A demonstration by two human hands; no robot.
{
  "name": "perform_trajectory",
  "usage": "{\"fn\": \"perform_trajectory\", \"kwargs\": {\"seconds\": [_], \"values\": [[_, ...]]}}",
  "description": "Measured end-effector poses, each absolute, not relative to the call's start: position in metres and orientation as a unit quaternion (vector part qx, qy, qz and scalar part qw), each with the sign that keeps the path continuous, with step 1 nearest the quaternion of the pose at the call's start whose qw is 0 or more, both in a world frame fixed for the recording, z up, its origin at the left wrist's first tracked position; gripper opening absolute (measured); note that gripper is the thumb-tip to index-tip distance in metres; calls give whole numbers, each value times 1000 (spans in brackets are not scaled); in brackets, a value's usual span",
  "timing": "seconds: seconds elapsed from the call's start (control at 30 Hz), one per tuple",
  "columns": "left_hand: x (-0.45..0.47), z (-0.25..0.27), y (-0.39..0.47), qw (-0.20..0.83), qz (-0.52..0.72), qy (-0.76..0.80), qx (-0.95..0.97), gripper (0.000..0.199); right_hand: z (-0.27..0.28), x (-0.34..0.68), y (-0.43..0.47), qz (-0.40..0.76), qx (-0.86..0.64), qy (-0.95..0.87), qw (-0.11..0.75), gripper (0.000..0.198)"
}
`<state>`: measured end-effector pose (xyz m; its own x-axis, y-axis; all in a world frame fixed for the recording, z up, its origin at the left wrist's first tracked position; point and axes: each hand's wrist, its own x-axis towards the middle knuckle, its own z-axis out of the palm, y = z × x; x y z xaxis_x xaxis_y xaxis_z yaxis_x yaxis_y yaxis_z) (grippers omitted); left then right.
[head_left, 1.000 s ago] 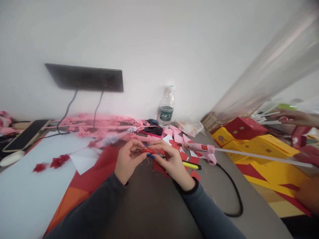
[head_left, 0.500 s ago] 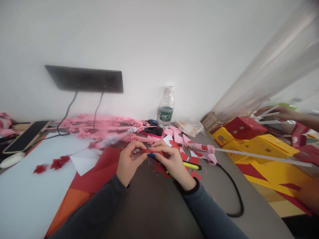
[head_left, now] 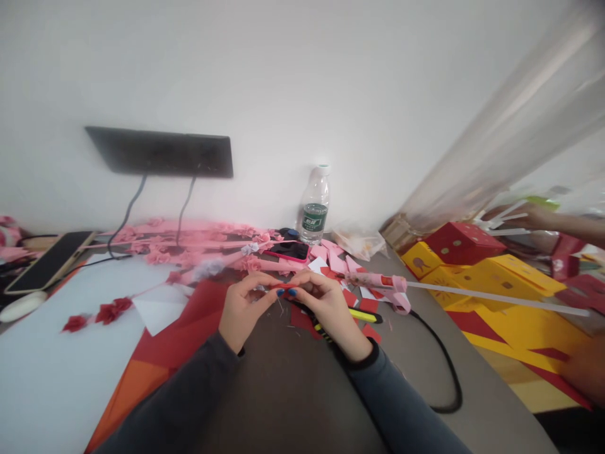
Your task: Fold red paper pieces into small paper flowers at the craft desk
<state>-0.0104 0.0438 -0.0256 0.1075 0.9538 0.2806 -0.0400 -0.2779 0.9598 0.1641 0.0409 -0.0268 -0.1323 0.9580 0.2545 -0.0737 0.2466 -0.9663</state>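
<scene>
Between my fingertips is a small piece of red paper (head_left: 286,287), mostly covered by the thumbs. My left hand (head_left: 243,309) pinches its left side, and my right hand (head_left: 328,309) pinches its right side. Both thumbs, with blue nails, press close together on the near side. Just right of my right hand lie a yellow-and-black utility knife (head_left: 365,314) and a pink hot glue gun (head_left: 378,282) with a long glue stick. Red, pink and white paper pieces (head_left: 335,260) are scattered behind my hands. Red paper flowers (head_left: 113,309) rest on white sheets to the left.
A water bottle (head_left: 316,208) stands against the wall, beside a pink-edged phone (head_left: 288,251). Pink paper flowers (head_left: 161,254) spread along the back. A black cord (head_left: 456,378) curves at right. Yellow boxes (head_left: 501,284) and another person's hand (head_left: 534,217) are farther right.
My thumbs have shifted up slightly over the red paper, and the left thumb now sits nearer the right one. Both hands keep their pinch in nearly the same place.
</scene>
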Motion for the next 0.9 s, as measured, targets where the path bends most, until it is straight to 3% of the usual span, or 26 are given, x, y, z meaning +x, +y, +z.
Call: {"fn": "perform_trajectory", "kwargs": {"seconds": [0.17,0.5,0.67,0.9], "values": [[-10,-29,45,487,524,382,585,10,-26,164,41,447,-397,-607,523,23],[-10,-20,43,411,529,394,629,9,-23,163,39,485,-389,-590,515,24],[-9,-21,44,439,494,399,635,5,-19,164,38,416,-407,-643,499,17],[-10,-24,43,346,488,377,707,10,-18,167,40,335,-390,-681,521,9]]}}
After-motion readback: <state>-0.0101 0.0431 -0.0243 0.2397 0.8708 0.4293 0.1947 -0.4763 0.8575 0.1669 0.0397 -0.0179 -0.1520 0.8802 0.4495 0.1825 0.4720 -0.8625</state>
